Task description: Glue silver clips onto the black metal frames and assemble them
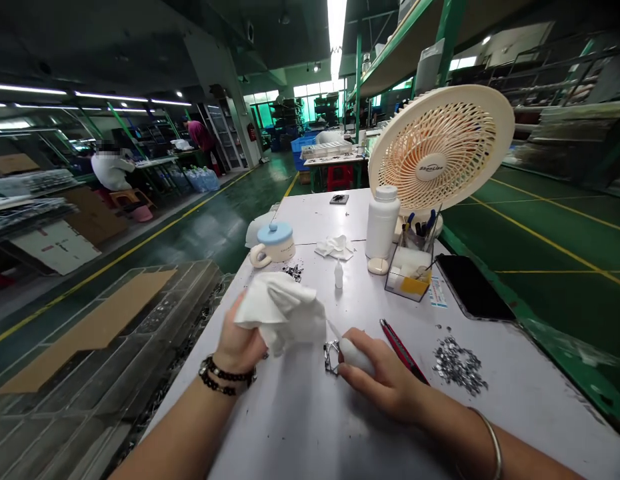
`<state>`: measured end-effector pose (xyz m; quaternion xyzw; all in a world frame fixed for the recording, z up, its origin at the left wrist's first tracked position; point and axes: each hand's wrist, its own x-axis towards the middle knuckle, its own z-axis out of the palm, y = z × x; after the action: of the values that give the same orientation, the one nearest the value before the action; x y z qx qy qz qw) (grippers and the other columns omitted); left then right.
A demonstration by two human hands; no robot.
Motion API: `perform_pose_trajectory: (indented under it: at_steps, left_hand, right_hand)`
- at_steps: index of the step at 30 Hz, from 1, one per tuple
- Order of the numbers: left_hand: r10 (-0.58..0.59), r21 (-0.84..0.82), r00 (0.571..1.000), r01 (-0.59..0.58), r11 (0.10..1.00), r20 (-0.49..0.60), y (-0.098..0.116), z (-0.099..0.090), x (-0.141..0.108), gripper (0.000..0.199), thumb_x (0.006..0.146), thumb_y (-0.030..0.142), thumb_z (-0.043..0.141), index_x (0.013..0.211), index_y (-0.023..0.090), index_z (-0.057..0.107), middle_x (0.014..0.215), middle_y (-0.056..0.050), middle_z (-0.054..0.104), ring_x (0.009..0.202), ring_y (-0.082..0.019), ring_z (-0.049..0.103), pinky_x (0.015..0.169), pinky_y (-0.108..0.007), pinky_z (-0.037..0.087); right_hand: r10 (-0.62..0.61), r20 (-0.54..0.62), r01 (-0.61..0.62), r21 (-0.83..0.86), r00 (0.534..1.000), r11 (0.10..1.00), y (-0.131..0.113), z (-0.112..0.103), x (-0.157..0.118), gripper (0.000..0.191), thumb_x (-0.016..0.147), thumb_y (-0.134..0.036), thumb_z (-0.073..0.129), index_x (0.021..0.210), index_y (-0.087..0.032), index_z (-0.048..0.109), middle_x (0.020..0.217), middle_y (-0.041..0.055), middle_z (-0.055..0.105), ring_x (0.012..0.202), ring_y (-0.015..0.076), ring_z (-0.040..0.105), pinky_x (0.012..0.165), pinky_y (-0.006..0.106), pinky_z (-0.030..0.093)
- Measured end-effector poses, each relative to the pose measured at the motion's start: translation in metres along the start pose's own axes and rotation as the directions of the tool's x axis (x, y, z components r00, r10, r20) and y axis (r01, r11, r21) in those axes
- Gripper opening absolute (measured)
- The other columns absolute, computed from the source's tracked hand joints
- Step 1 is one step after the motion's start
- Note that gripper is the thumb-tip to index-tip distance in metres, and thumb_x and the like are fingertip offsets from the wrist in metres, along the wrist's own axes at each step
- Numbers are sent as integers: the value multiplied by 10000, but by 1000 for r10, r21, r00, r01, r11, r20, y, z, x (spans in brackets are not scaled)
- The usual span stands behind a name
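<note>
My left hand (243, 340) is closed round a crumpled white tissue (283, 307), which hides most of its fingers. In my right hand (385, 377) is a small white squeeze bottle (357, 358), its thin nozzle tilted up and left toward the tissue. Beside that bottle, on the white table (310, 427), lies a small metal frame-like part (331, 357). A pile of small shiny metal pieces (459, 365) is spread to the right of my right hand. Beyond the tissue lies a smaller heap of metal parts (293, 272).
A red utility knife (403, 350) lies near my right hand. Farther back stand a small dropper bottle (339, 275), a lidded mug (279, 245), a large white bottle (383, 223), a tool holder (407, 270) and a fan (440, 147). A phone (474, 287) lies at the right edge.
</note>
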<state>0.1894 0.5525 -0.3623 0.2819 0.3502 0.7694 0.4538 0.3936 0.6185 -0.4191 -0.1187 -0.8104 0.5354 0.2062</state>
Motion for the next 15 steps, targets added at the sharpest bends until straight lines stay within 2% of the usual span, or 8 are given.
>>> perform_pose_trajectory:
  at_steps: [3, 6, 10, 13, 15]
  left_hand:
    - [-127, 85, 987, 118, 989, 102, -18, 3, -10, 180, 702, 216, 699, 863, 141, 673, 715, -20, 649, 574, -109, 573, 530, -181, 488]
    - [-231, 155, 955, 203, 967, 186, -32, 10, -22, 111, 743, 184, 671, 840, 131, 667, 737, -34, 643, 585, -106, 573, 532, -179, 478]
    - [-256, 198, 936, 211, 957, 242, -39, 14, -29, 154, 750, 261, 682, 818, 123, 668, 819, -43, 619, 696, -115, 568, 625, -183, 480]
    - [-262, 224, 929, 206, 953, 261, -41, 14, -28, 142, 756, 238, 675, 850, 132, 671, 843, -50, 609, 734, -127, 565, 654, -195, 476]
    - [-254, 233, 928, 193, 953, 272, -42, 13, -27, 113, 755, 217, 673, 834, 136, 675, 833, -48, 602, 733, -128, 558, 652, -197, 471]
  right_hand:
    - [-32, -11, 33, 81, 999, 996, -5, 1, -1, 182, 847, -352, 454, 836, -172, 474, 755, 4, 484, 660, 125, 448, 610, 254, 374]
    - [-53, -5, 53, 79, 999, 995, -6, 2, -2, 163, 844, -337, 463, 838, -175, 471, 753, 3, 481, 659, 126, 440, 606, 256, 370]
    - [-53, 2, 52, 46, 999, 998, -4, 4, -3, 155, 855, -307, 458, 955, -190, 473, 810, 16, 528, 749, 160, 501, 682, 286, 412]
    - [-43, -18, 43, 20, 999, 999, -2, 6, -3, 196, 862, -295, 446, 1030, -194, 453, 807, 25, 545, 838, 199, 541, 765, 325, 434]
    - [-39, -26, 38, -20, 999, 999, -2, 7, -2, 199, 864, -305, 436, 1027, -191, 444, 804, 34, 552, 809, 202, 550, 745, 329, 446]
